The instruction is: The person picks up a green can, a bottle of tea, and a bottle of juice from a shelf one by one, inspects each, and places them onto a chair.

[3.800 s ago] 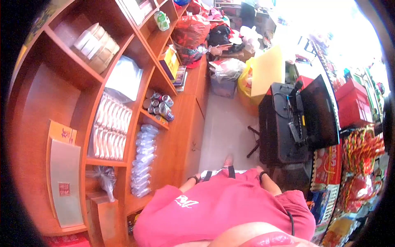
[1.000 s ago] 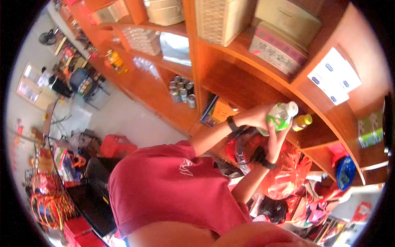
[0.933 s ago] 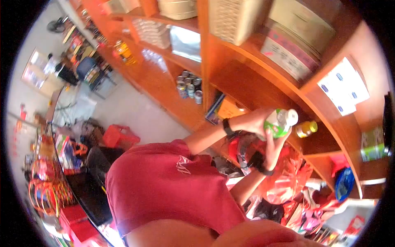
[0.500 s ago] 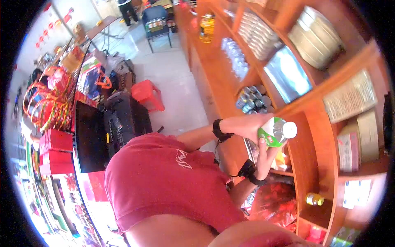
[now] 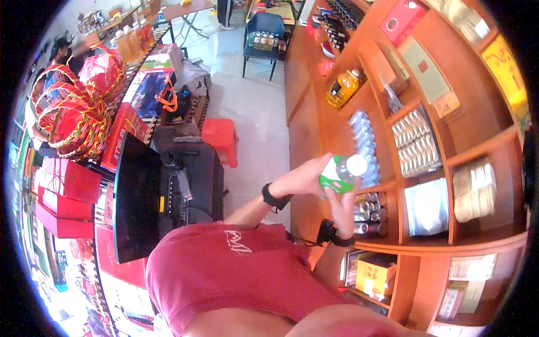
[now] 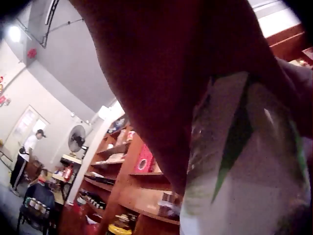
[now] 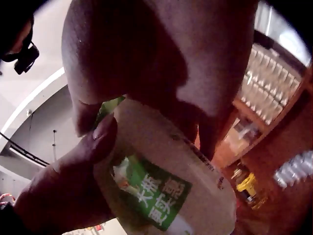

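Note:
Both hands hold a plastic bottle [image 5: 335,181] with a white cap and a green label, out in front of the red shirt. The left hand [image 5: 315,173] grips it from the left. Below it, the right hand [image 5: 343,209] grips the bottle, a thumb against the label. In the left wrist view the dark left hand [image 6: 146,88] lies over the pale bottle [image 6: 234,166]. The right wrist view shows the right hand [image 7: 161,54] over the bottle [image 7: 161,181], with a thumb from the left on it. Some fingers are hidden behind the bottle.
Wooden shelves [image 5: 410,250] on the right hold cans [image 5: 370,213], an oil bottle [image 5: 343,89] and clear plastic bottles [image 5: 364,140]. A red stool [image 5: 220,140] and a monitor [image 5: 135,199] stand left. A chair [image 5: 264,42] is farther off.
In the oldest frame the green-labelled bottle stood on a shelf; both hands hold it in every later frame. The head view has swung round along the shelves, and the yellow-capped bottle has left it.

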A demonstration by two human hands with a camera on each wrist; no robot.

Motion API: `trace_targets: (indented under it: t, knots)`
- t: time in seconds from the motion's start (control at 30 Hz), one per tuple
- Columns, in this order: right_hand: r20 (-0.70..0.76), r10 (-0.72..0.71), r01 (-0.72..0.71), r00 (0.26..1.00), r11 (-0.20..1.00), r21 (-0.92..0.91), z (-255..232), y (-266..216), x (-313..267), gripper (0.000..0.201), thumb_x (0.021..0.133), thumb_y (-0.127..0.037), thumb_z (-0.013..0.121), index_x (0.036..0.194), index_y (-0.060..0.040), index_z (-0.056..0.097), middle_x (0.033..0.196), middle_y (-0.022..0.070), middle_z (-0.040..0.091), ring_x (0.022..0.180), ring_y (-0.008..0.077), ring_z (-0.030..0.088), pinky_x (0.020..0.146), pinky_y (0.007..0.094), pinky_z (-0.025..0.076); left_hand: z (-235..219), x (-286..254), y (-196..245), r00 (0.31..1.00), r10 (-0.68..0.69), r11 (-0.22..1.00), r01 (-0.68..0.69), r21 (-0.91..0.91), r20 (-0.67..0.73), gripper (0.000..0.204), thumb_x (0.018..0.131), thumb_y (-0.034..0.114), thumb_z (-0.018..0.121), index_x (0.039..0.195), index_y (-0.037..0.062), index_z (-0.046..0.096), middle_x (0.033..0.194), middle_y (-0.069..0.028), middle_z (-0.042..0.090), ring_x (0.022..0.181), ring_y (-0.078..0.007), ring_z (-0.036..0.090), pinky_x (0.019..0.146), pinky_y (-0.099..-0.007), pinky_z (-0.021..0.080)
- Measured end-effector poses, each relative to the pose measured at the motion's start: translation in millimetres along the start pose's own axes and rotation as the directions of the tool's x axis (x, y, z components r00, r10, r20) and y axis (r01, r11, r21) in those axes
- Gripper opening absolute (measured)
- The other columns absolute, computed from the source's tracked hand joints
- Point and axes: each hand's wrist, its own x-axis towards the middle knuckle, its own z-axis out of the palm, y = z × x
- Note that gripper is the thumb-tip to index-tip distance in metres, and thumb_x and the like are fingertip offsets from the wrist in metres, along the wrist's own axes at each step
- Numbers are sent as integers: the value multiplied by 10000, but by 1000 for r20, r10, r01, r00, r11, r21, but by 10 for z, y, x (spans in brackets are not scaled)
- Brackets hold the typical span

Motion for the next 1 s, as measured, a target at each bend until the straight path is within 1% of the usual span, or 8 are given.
trace_targets:
  t: [0.1,0.23,0.33,0.43,0.7,0.8,0.93,1.0]
  knots:
    - [150,8,-24,989,994,105,450,-113,478,808,893,-219,744,1490,12,250,1421,158,444,1320,275,453,1107,401,358,-543,-110,-55,986,-104,994,107,16,-130,773,661,228,901,1261,15,462,1111,-214,639,1077,-414,632,890,-443,517]
    - [318,-41,50,947,998,-22,945,157,1060,870,887,-220,754,1519,-5,196,1453,147,377,1353,264,398,1130,393,333,-1071,-238,-420,940,-252,967,253,-27,-228,739,671,185,889,1256,2,477,1150,-233,635,1127,-410,624,902,-438,518]
    - [378,-54,-52,924,963,263,1346,259,1453,913,881,-240,761,1527,10,166,1457,156,367,1357,266,395,1136,395,325,-1408,-222,-714,903,-339,932,360,33,-265,736,669,166,878,1264,-9,481,1149,-232,632,1129,-407,623,905,-434,515]
    - [439,-110,26,892,981,194,1611,549,1984,925,881,-216,764,1529,16,146,1457,150,360,1359,246,388,1130,387,336,-1695,-61,-1018,876,-336,927,372,41,-346,718,685,134,854,1284,-7,483,1160,-217,608,1150,-393,611,920,-427,505]
    - [520,-261,49,813,922,385,2034,909,3897,918,891,-214,759,1530,11,139,1427,165,415,1335,252,444,1115,384,358,-2586,1089,-1979,826,-286,914,388,121,-486,629,721,131,839,1239,1,507,1119,-175,619,1052,-284,635,890,-381,512]
    - [493,-325,104,807,900,423,2159,1024,4597,915,888,-219,760,1528,10,148,1438,178,404,1341,262,439,1123,389,349,-2899,1561,-2264,775,-324,904,422,62,-543,714,662,150,886,1246,0,502,1099,-196,630,1040,-394,650,862,-424,527]
    - [514,-348,190,784,923,336,2300,1053,5315,958,854,-266,790,1523,22,168,1480,238,366,1387,327,400,1143,413,327,-3293,1972,-2574,778,-249,824,483,297,-577,689,698,179,871,1265,2,522,1160,-208,618,1096,-380,638,889,-420,522]
    - [476,-399,260,784,907,331,2369,1132,5628,974,839,-282,802,1516,34,177,1473,247,379,1395,351,388,1151,418,317,-3447,2211,-2712,742,-268,840,493,229,-614,685,706,196,865,1280,10,541,1203,-210,594,1121,-366,629,918,-416,516]
